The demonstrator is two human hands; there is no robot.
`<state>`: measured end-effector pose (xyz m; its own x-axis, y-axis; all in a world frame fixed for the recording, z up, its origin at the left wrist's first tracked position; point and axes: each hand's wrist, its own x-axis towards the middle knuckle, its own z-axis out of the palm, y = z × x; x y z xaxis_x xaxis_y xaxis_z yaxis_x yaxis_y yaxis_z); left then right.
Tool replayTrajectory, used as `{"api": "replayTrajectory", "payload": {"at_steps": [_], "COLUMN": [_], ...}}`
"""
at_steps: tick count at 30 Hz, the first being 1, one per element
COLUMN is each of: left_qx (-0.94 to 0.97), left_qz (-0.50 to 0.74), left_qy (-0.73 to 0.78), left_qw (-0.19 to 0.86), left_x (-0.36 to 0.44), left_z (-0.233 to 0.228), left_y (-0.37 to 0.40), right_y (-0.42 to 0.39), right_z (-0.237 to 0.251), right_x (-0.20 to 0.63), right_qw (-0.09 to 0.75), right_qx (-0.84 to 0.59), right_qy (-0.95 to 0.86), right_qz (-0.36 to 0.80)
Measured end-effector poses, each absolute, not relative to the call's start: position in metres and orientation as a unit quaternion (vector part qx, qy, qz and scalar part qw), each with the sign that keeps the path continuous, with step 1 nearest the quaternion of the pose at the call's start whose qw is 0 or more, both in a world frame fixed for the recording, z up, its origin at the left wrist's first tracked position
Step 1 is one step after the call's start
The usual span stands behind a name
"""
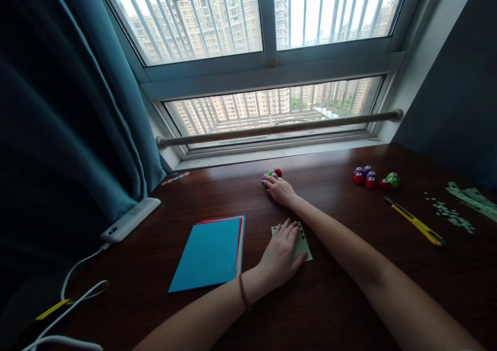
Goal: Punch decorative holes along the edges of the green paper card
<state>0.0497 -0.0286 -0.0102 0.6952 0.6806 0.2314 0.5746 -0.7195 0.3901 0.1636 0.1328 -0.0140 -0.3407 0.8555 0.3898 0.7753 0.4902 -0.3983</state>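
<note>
My left hand [280, 256] lies flat, fingers spread, on a small pale green paper strip [303, 243] with punched holes along one edge. My right hand [280, 189] reaches far across the dark wooden table [341, 299] and its fingertips touch a small cluster of coloured paper punches [273, 173] near the window. Whether the fingers grip a punch is hidden. A stack of coloured paper sheets [209, 253], blue on top, lies just left of my left hand.
Several more coloured punches [373, 178] sit at the back right. A yellow utility knife [415, 221] and green paper scraps [452, 215] lie at the right. A white power bank [130, 219] with cables [73, 299] is at the left, by a teal curtain [70, 107].
</note>
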Motion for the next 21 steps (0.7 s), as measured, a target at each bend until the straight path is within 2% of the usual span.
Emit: {"api": "replayTrajectory", "payload": {"at_steps": [5, 11, 14, 18, 21], "left_qx": [0.909, 0.908, 0.908, 0.907, 0.909], "left_qz": [0.179, 0.185, 0.187, 0.189, 0.188], "left_qy": [0.346, 0.345, 0.346, 0.346, 0.343], "left_qw": [0.147, 0.148, 0.148, 0.148, 0.146], "left_x": [0.050, 0.050, 0.050, 0.051, 0.051], "left_z": [-0.010, -0.011, -0.011, -0.011, -0.012], "left_y": [-0.029, -0.029, -0.029, -0.028, -0.028], "right_y": [0.140, 0.117, 0.087, 0.036, 0.002], "right_z": [-0.018, -0.009, -0.001, 0.006, 0.005], "right_x": [0.162, 0.175, 0.192, 0.222, 0.240], "right_qw": [0.331, 0.454, 0.503, 0.516, 0.527], "right_qx": [-0.514, -0.469, -0.426, -0.379, -0.354], "right_qy": [-0.782, -0.724, -0.692, -0.661, -0.571], "right_qz": [0.120, 0.224, 0.295, 0.392, 0.520]}}
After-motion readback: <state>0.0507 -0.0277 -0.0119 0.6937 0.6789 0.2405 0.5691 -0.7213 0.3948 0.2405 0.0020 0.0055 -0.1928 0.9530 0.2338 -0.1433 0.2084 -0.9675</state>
